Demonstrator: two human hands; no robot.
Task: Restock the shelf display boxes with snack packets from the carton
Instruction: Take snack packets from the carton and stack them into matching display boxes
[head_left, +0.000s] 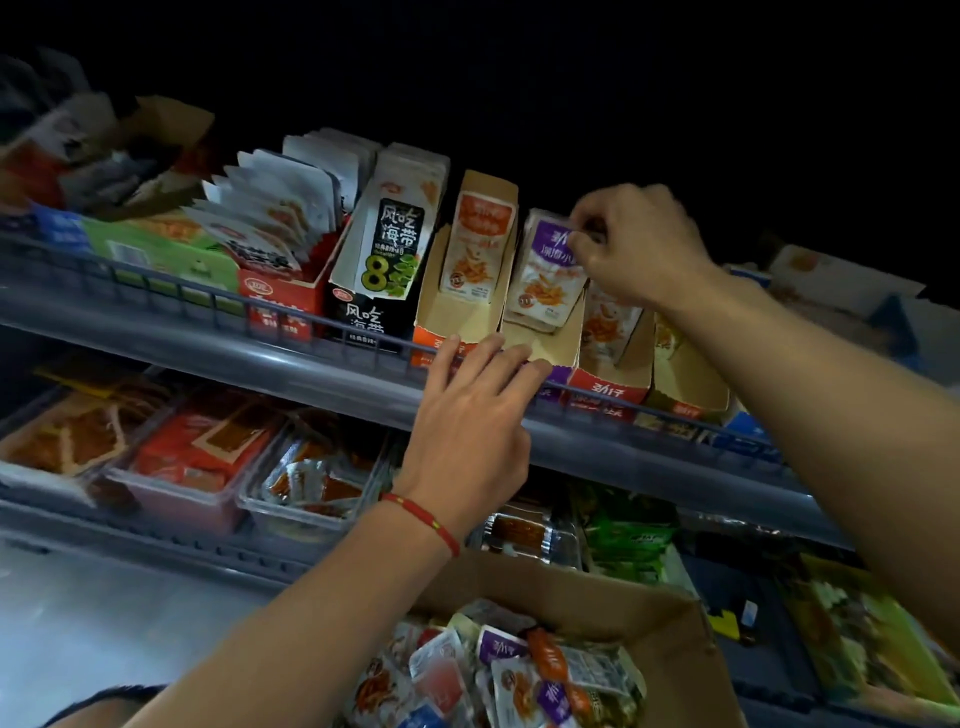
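My right hand (631, 244) pinches the top edge of a purple snack packet (545, 273) standing in its purple display box (558, 358) on the upper shelf (311, 358). My left hand (470, 410), fingers straight, touches that box's front lip. The carton (670, 623) of mixed packets sits below.

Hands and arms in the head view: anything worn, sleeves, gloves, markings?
Both forearms are bare as far as the frame shows, with no sleeves and no gloves. The left hand has a thin red braided cord bracelet with small yellow accents around its wrist. The right hand shows no ring, watch or band on the parts in view.
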